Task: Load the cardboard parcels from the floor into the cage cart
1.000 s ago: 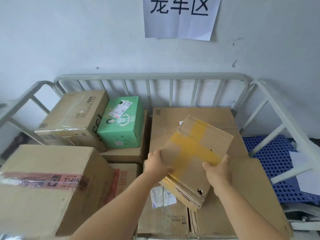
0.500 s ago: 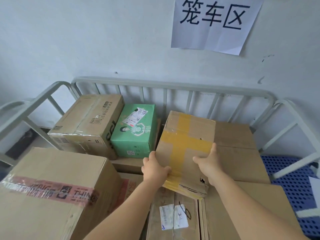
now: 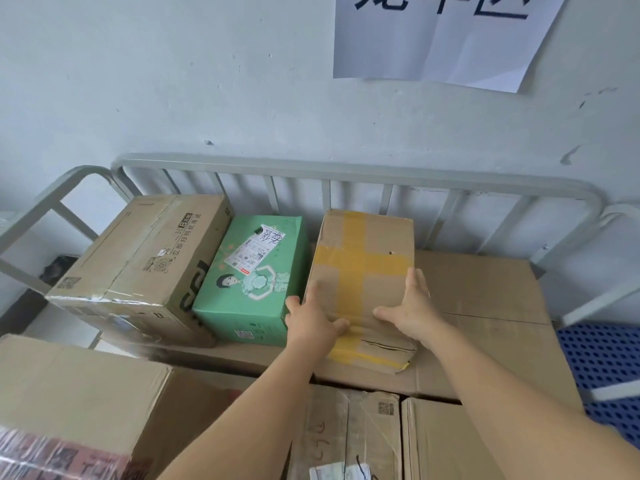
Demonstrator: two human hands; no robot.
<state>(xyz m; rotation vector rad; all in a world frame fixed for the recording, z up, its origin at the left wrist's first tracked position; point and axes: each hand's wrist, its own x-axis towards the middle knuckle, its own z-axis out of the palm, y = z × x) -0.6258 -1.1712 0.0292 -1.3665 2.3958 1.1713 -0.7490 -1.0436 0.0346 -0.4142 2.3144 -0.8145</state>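
Observation:
A brown cardboard parcel with a yellow tape cross [image 3: 363, 268] lies flat on a wide carton [image 3: 485, 292] inside the grey cage cart [image 3: 346, 169], close to the back rail. It sits right beside a green box [image 3: 256, 282]. My left hand [image 3: 311, 318] grips its near left corner. My right hand [image 3: 410, 306] presses on its near right side, fingers spread over the top.
A large brown carton [image 3: 145, 258] stands left of the green box. Another big carton with red tape [image 3: 69, 403] fills the near left. More cartons [image 3: 363, 431] lie below my arms. A blue perforated panel [image 3: 602, 362] shows at right. A paper sign [image 3: 443, 36] hangs on the wall.
Both hands carried the yellow-taped parcel forward and lowered it from a tilted hold to flat on the wide carton, next to the green box.

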